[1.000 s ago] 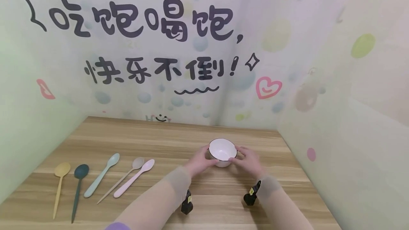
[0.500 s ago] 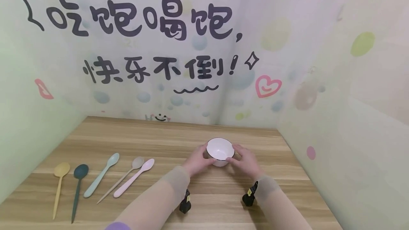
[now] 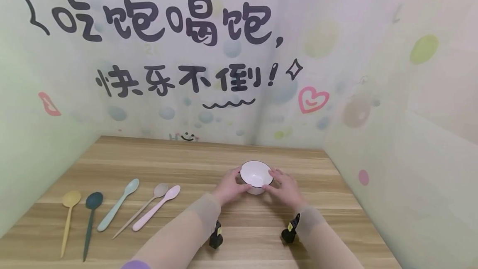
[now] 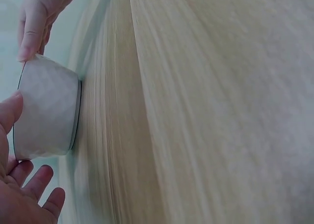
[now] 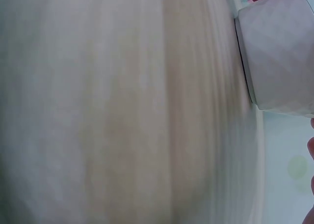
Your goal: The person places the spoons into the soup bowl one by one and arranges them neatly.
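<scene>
A white bowl (image 3: 256,174) with a thin dark rim stands upright near the back of the table, right of centre. My left hand (image 3: 228,187) holds it from the left, thumb at the near rim. From the other side my right hand (image 3: 286,188) grips the rim, its thumb also at the front. In the left wrist view the bowl's faceted outer wall (image 4: 49,106) and dark-edged base show, base close to the wood. The right wrist view has only part of the bowl (image 5: 279,57) at its upper right, with a few fingertips at the edges.
To the left, on the wooden table (image 3: 179,161), lie several spoons: a yellow one (image 3: 71,199), a dark teal one (image 3: 94,201), a light blue one (image 3: 118,204), a beige one (image 3: 160,190) and a pink one (image 3: 157,208). Printed curtain walls (image 3: 209,128) enclose the table's back and sides.
Both hands have shifted the bowl slightly to the left, mostly in the earlier half second. Their hold looks the same, and the spoons lie as before.
</scene>
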A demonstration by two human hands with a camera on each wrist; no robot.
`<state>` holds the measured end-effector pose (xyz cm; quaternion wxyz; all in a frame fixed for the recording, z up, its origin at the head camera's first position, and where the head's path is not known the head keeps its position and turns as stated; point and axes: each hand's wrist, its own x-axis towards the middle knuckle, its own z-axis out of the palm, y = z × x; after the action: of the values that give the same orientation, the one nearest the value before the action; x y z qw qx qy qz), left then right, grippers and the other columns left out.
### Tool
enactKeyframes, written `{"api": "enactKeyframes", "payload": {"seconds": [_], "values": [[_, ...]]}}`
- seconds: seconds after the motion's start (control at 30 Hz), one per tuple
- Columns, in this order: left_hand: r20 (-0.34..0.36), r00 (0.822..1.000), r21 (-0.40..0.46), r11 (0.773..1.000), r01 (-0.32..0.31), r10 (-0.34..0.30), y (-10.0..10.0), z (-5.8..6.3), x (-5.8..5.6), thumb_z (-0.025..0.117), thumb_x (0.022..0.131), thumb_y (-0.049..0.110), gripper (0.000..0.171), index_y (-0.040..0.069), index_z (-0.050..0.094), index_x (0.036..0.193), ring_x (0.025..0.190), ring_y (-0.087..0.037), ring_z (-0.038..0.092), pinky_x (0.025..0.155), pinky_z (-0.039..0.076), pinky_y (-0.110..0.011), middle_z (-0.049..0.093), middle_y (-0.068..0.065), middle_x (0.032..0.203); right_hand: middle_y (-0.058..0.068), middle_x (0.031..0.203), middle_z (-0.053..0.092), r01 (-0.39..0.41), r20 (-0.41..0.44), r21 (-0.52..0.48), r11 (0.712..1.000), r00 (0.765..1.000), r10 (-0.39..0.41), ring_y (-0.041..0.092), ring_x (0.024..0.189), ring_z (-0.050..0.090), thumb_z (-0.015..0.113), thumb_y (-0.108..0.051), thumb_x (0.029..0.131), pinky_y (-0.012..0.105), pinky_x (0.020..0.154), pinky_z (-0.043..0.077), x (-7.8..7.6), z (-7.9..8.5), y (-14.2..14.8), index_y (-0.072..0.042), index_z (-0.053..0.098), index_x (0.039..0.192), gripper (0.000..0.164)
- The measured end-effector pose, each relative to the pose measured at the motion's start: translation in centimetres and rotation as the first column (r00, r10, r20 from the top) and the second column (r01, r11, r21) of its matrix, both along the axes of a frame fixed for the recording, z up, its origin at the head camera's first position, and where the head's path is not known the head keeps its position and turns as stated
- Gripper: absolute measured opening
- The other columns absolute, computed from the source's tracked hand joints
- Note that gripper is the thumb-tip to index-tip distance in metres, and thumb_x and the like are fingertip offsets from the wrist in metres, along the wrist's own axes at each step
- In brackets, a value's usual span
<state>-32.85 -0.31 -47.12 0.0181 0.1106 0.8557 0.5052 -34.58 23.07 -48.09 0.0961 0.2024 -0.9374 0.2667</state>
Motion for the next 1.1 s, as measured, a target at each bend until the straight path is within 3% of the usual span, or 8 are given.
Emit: {"api": "enactKeyframes", "payload": {"seconds": [0.37,0.53,0.77,0.93,1.1], "values": [[0.006,1.000,-0.007,1.000,-0.029,0.029,-1.8,0.0,1.0,0.077,0.082,0.025,0.073,0.001,0.042,0.142,0.122,-0.033,0.049,0.101,0.039,-0.050,0.046,-0.018,0.140,0.008,0.142,0.049,-0.010,-0.007,-0.016,1.000,1.000,0.010,0.034,0.137,0.035,0.072,-0.047,0.082,0.057,0.111,0.015,1.1,0.2,-1.7,-0.008,0.061,0.129,0.063],[0.011,0.999,-0.012,0.999,-0.039,0.039,-3.0,-0.1,1.4,0.079,0.080,0.027,0.074,0.002,0.043,0.140,0.119,-0.031,0.051,0.096,0.043,-0.047,0.048,-0.016,0.138,0.005,0.143,0.048,0.000,0.010,-0.014,1.000,1.000,0.000,0.029,0.138,0.034,0.072,-0.050,0.081,0.054,0.112,0.013,1.7,0.4,-2.8,-0.009,0.061,0.130,0.065],[-0.012,1.000,-0.048,0.999,-0.013,0.013,-4.9,-0.3,2.0,0.080,0.078,0.031,0.079,0.004,0.043,0.142,0.116,-0.032,0.053,0.093,0.046,-0.046,0.045,-0.017,0.137,0.006,0.140,0.052,-0.023,-0.007,-0.019,1.000,1.000,0.023,0.029,0.137,0.037,0.072,-0.051,0.080,0.052,0.112,0.014,2.4,0.3,-4.3,-0.006,0.061,0.128,0.066],[-0.021,1.000,-0.105,0.994,0.014,-0.016,-6.4,0.0,2.9,0.080,0.078,0.035,0.084,0.003,0.040,0.144,0.123,-0.035,0.047,0.100,0.040,-0.049,0.039,-0.021,0.141,0.008,0.138,0.053,-0.050,-0.023,-0.010,0.999,0.998,0.050,0.032,0.135,0.039,0.072,-0.051,0.080,0.055,0.111,0.017,3.1,0.3,-5.6,-0.005,0.062,0.127,0.066],[-0.029,1.000,-0.158,0.987,0.000,-0.005,-7.9,0.4,4.0,0.080,0.077,0.037,0.084,0.005,0.041,0.145,0.133,-0.037,0.036,0.106,0.030,-0.055,0.039,-0.019,0.144,0.006,0.139,0.053,-0.075,-0.023,0.020,0.997,0.997,0.075,0.032,0.135,0.039,0.070,-0.055,0.080,0.054,0.111,0.018,3.7,0.5,-6.8,-0.008,0.062,0.128,0.068]]}}
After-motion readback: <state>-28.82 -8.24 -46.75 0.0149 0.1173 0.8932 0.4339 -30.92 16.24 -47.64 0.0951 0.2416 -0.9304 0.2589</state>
